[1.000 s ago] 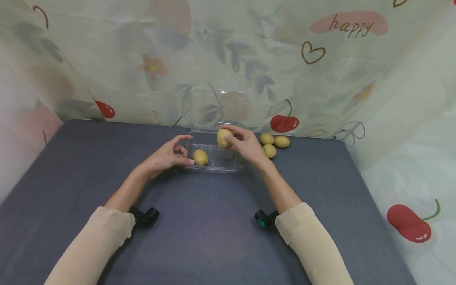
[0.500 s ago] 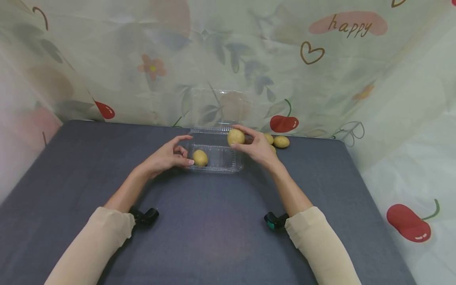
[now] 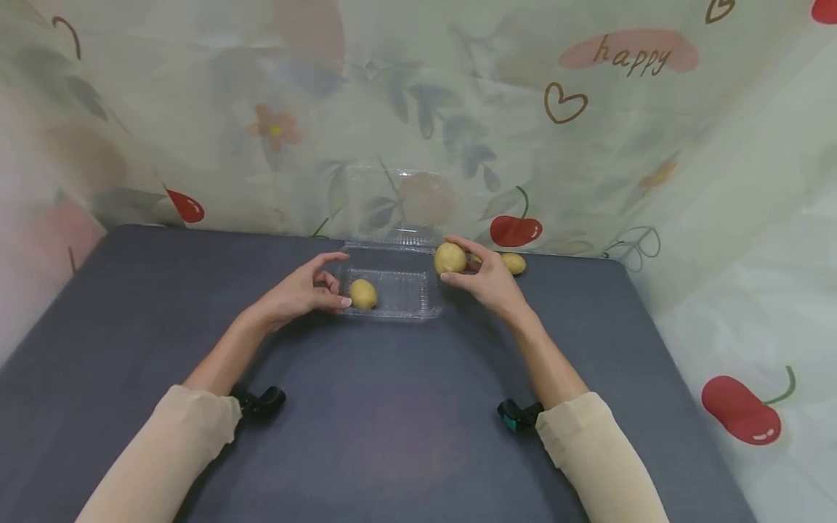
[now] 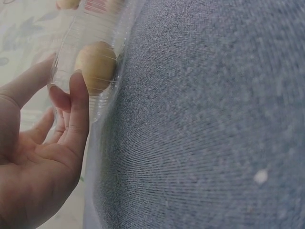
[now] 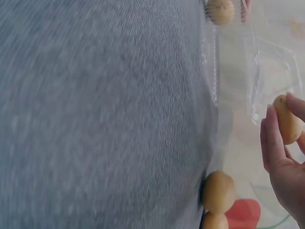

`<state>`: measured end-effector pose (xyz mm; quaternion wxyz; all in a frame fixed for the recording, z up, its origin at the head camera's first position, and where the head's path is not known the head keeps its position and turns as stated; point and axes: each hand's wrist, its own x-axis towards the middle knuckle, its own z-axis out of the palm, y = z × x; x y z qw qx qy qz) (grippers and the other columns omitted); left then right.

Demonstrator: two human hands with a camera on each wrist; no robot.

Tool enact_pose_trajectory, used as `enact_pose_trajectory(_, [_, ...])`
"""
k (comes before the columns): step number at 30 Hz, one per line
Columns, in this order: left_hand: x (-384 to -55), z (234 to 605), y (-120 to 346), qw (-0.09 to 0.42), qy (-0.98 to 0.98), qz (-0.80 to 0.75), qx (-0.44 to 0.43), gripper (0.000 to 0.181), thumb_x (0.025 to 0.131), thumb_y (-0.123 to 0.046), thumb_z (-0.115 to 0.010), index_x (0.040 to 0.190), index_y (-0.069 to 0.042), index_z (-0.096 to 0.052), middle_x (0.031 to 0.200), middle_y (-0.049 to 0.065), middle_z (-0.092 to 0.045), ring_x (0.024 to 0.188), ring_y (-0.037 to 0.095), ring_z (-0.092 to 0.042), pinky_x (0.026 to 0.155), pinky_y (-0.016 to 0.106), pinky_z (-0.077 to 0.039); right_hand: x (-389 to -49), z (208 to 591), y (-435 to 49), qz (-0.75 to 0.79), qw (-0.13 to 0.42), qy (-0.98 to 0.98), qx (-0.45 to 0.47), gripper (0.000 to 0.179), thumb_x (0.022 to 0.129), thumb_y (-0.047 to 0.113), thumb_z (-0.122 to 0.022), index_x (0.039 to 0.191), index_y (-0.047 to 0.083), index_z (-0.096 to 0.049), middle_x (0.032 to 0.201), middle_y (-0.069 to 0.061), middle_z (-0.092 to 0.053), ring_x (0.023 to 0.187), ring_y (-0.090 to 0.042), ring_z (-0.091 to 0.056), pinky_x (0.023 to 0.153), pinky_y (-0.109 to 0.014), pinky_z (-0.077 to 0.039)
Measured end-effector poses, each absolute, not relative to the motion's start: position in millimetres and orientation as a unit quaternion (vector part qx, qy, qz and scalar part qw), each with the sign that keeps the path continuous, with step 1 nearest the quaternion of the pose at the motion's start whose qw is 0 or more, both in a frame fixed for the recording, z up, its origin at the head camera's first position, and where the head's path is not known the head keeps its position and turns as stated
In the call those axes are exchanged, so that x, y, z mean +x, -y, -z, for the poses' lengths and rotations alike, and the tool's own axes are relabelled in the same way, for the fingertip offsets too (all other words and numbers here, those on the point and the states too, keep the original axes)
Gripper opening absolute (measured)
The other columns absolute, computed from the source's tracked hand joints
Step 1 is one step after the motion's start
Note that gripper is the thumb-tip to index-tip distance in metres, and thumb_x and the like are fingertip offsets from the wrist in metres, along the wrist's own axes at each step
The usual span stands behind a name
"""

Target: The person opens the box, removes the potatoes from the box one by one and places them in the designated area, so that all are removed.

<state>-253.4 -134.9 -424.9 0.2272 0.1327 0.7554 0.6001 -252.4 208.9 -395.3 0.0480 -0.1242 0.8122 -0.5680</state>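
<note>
A clear plastic container [image 3: 407, 315] lies with its hinged lid [image 3: 392, 200] raised against the backdrop. Inside its left part sits one potato [image 3: 362, 294], seen through the plastic wall in the left wrist view. My left hand [image 3: 292, 290] holds the container's left side, thumb by the front corner and index finger by the back corner. Over the container's right edge, my right hand [image 3: 495, 285] pinches another potato [image 5: 287, 121] between thumb and fingertips, raised off the table.
To the right of the container, more potatoes [image 3: 514, 264] rest near the table's back edge, partly hidden behind my right hand; two of them [image 5: 218, 192] show in the right wrist view. A patterned cloth [image 3: 275, 87] hangs behind the grey-blue table [image 3: 379, 407].
My right hand has moved right with its potato, from over the container to its right edge, covering some of the loose potatoes. The left hand stays at the container. The head view has shifted slightly.
</note>
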Motion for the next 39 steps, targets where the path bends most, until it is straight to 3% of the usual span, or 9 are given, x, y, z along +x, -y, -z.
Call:
enact_pose_trajectory(5, [-254, 422, 136, 0.218, -0.755, -0.604, 0.132, 0.087, 0.086, -0.009, -0.079, 0.155, -0.013, -0.026, 0.095, 0.012, -0.052, 0.084, 0.028, -0.062, 0.083, 0.042, -0.056, -251, 391, -220, 0.559, 0.045, -0.821, -0.11, 0.063, 0.087, 0.013, -0.078, 0.144, 0.023, -0.053, 0.133, -0.009, -0.057, 0.112, -0.025, -0.062, 0.083, -0.03, -0.052])
enact_pose_trajectory(15, [-256, 421, 137, 0.213, -0.76, -0.599, 0.135, 0.086, 0.087, -0.008, -0.077, 0.155, -0.011, -0.025, 0.095, 0.012, -0.052, 0.084, 0.026, -0.061, 0.083, 0.043, -0.056, -250, 391, -241, 0.517, 0.011, -0.848, -0.12, 0.062, 0.087, 0.012, -0.078, 0.144, 0.019, -0.054, 0.134, -0.012, -0.056, 0.113, -0.03, -0.062, 0.081, -0.028, -0.054])
enact_pose_trajectory(24, [-256, 424, 136, 0.218, -0.757, -0.6, 0.137, 0.086, 0.087, -0.009, -0.078, 0.155, -0.013, -0.026, 0.094, 0.011, -0.053, 0.083, 0.026, -0.063, 0.082, 0.042, -0.057, -243, 392, -264, 0.482, 0.015, -0.871, -0.097, 0.062, 0.088, 0.012, -0.078, 0.145, 0.02, -0.053, 0.142, -0.011, -0.045, 0.115, -0.03, -0.062, 0.08, -0.026, -0.055])
enact_pose_trajectory(39, [-254, 426, 136, 0.22, -0.758, -0.601, 0.131, 0.086, 0.086, -0.008, -0.078, 0.155, -0.011, -0.026, 0.093, 0.012, -0.053, 0.082, 0.025, -0.062, 0.081, 0.043, -0.056, -235, 398, -291, 0.444, -0.004, -0.893, -0.076, 0.061, 0.09, 0.023, -0.076, 0.146, 0.019, -0.052, 0.14, -0.014, -0.054, 0.114, -0.03, -0.063, 0.077, -0.018, -0.051])
